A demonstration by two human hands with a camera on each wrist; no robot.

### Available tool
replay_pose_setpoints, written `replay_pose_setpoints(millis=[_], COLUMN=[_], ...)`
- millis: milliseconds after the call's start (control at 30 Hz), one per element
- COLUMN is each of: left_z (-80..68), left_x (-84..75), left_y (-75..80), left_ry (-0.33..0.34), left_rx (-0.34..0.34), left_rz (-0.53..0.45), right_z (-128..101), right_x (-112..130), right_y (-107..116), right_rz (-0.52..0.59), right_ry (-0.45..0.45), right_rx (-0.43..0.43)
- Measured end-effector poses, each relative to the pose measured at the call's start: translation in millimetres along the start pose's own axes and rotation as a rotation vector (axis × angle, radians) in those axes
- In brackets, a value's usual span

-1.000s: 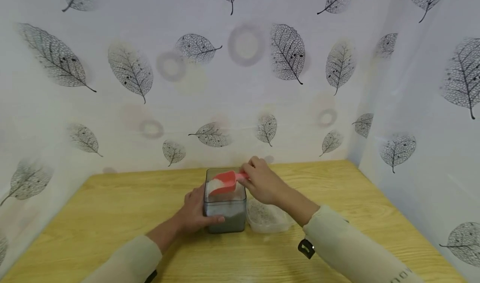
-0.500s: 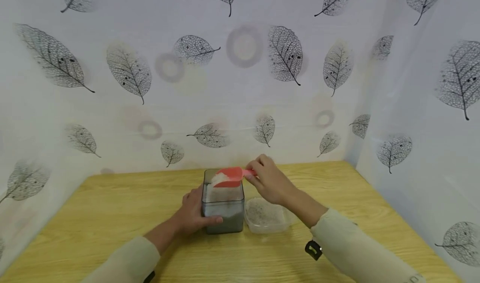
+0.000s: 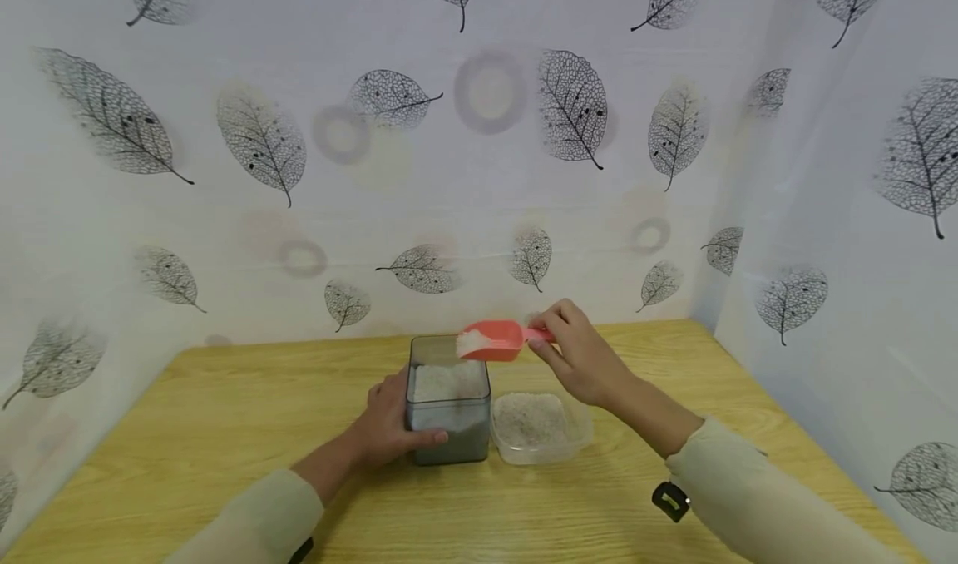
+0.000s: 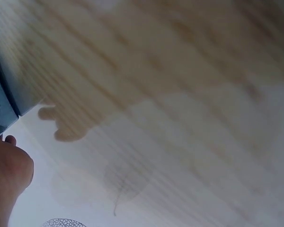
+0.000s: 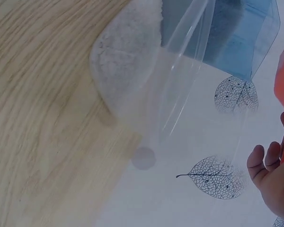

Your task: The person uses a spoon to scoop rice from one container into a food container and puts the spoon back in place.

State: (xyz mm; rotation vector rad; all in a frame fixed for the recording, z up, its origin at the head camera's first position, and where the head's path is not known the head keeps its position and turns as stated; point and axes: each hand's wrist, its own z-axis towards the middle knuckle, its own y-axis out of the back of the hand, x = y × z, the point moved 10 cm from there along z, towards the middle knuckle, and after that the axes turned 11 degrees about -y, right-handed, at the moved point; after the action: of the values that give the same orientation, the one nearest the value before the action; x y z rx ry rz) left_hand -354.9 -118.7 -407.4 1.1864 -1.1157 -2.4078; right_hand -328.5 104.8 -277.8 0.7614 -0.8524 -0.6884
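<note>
Two containers on one table (image 3: 224, 431): a tall grey box (image 3: 449, 414), and a low clear tub (image 3: 540, 431) at its 3 o'clock; one red scoop (image 3: 497, 341) of white grains; the right hand (image 3: 584, 360) pinches its handle, now lifted rightward above the box's rim; the left hand (image 3: 389, 427) still grips the box's side.

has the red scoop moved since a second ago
Yes. The red scoop has risen and shifted right, from inside the tall container to above its right rim.
</note>
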Motion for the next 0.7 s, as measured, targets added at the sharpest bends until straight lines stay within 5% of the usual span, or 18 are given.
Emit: replay_pose_setpoints(millis=[700], left_z=[-1.2], left_x=[-3.0], left_y=[1.3], left_ry=[0.001], left_rx=[0.008], left_rz=[-0.010], right_z=[-30], right_x=[-56], right_y=[0], right_rz=[-0.070], right_ry=[-0.042], right_rx=[-0.004])
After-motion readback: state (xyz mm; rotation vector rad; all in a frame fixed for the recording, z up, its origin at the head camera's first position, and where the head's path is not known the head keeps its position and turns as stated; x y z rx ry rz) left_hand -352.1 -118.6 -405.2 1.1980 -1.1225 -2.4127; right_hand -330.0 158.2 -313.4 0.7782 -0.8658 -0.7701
